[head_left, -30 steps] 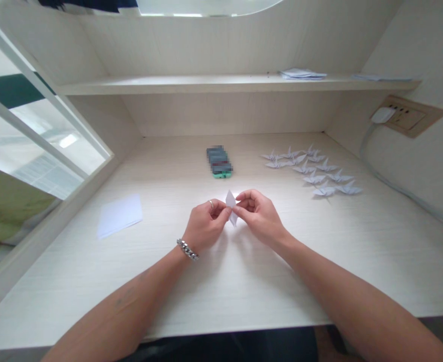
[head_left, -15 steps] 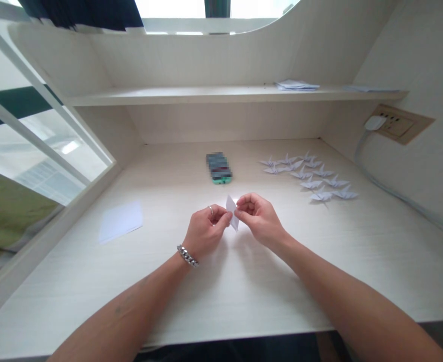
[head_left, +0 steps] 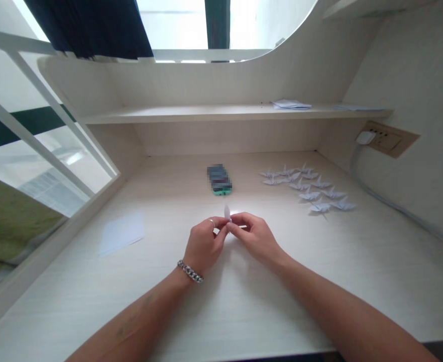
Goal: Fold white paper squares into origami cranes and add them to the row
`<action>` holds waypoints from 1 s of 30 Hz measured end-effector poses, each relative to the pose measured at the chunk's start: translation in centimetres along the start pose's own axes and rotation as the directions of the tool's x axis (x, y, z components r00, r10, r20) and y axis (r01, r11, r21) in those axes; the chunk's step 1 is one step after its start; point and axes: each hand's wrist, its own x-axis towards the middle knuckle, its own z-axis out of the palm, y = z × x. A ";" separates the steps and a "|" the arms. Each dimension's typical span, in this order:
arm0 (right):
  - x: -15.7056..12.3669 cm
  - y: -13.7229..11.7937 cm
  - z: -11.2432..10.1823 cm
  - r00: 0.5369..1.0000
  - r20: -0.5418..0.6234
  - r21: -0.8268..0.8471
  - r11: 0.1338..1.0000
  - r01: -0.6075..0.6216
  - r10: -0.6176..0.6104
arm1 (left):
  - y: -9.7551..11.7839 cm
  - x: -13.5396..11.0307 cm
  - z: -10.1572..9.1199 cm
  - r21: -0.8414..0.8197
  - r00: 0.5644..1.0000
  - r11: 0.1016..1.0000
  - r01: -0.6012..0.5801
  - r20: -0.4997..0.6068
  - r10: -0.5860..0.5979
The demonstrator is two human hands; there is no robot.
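A small folded white paper (head_left: 227, 211) stands up between my fingertips above the middle of the desk. My left hand (head_left: 206, 240) pinches it from the left, a ring on one finger and a chain bracelet at the wrist. From the right, my right hand (head_left: 255, 235) pinches the same paper with thumb and forefinger. The fingertips of both hands meet and hide its lower part. Several folded paper cranes (head_left: 308, 188) sit in a group on the desk to the right, apart from my hands.
Flat white paper sheets (head_left: 121, 234) lie at the left of the desk (head_left: 176, 322). A blurred-out dark device with a green edge (head_left: 219, 180) lies beyond my hands. More paper (head_left: 291, 104) rests on the shelf (head_left: 206, 114). A cable (head_left: 391, 201) runs from the wall socket (head_left: 391, 141).
My fingertips have come together around the folded paper, which now shows narrower, more edge-on. The camera has tilted up slightly, so the whole scene sits lower.
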 end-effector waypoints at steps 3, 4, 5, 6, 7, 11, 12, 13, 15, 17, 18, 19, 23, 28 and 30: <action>0.4 0.6 -0.2 1.000 0.011 0.022 0.999 -0.025 0.025 | -0.2 0.1 0.0 -0.044 0.999 0.999 0.005 0.049 -0.003; 0.5 0.7 -0.3 0.999 0.016 0.047 0.998 -0.040 0.039 | -0.3 0.1 0.0 -0.067 0.998 0.997 0.038 0.043 -0.035; 0.6 0.8 -0.4 0.998 0.024 0.082 0.995 -0.058 0.056 | -0.4 0.3 -0.1 -0.099 0.997 0.992 0.079 0.026 -0.077; 0.7 0.8 -0.4 0.997 0.035 0.125 0.989 -0.078 0.074 | -0.5 0.4 -0.1 -0.142 0.992 0.982 0.124 0.007 -0.124; 0.7 0.8 -0.5 0.995 0.047 0.169 0.981 -0.098 0.091 | -0.6 0.5 -0.2 -0.198 0.987 0.967 0.161 0.005 -0.164; 0.6 0.4 -0.5 0.986 0.092 0.278 0.948 -0.156 0.135 | -1.1 0.9 -0.4 -0.434 0.965 0.866 0.250 0.185 -0.186; 0.6 0.4 -0.5 0.984 0.103 0.291 0.942 -0.168 0.144 | -1.1 1.0 -0.5 -0.468 0.960 0.844 0.262 0.213 -0.180; 0.6 0.3 -0.5 0.982 0.113 0.300 0.937 -0.178 0.151 | -1.1 1.0 -0.5 -0.491 0.958 0.829 0.269 0.224 -0.179; 0.6 0.3 -0.6 0.978 0.128 0.314 0.929 -0.197 0.165 | -1.0 1.0 -0.6 -0.515 0.956 0.810 0.280 0.229 -0.185; 0.6 0.2 -0.7 0.974 0.136 0.333 0.917 -0.217 0.181 | -0.8 1.0 -0.7 -0.526 0.949 0.796 0.300 0.245 -0.197; 0.6 0.1 -0.8 0.972 0.139 0.348 0.909 -0.228 0.191 | -0.6 1.0 -0.8 -0.532 0.945 0.786 0.315 0.255 -0.205; 0.6 0.1 -0.9 0.970 0.141 0.364 0.900 -0.238 0.200 | -0.5 1.1 -0.8 -0.538 0.940 0.775 0.331 0.266 -0.216; 0.6 -0.3 -1.2 0.959 0.164 0.437 0.855 -0.279 0.229 | 0.0 1.2 -1.0 -0.580 0.914 0.708 0.403 0.300 -0.274; 0.6 -0.4 -1.4 0.951 0.197 0.489 0.816 -0.308 0.240 | -0.1 1.1 -0.9 -0.675 0.888 0.577 0.460 0.331 -0.321; 0.5 -0.4 -1.4 0.952 0.195 0.485 0.820 -0.304 0.237 | -0.3 1.0 -0.9 -0.699 0.887 0.547 0.461 0.338 -0.315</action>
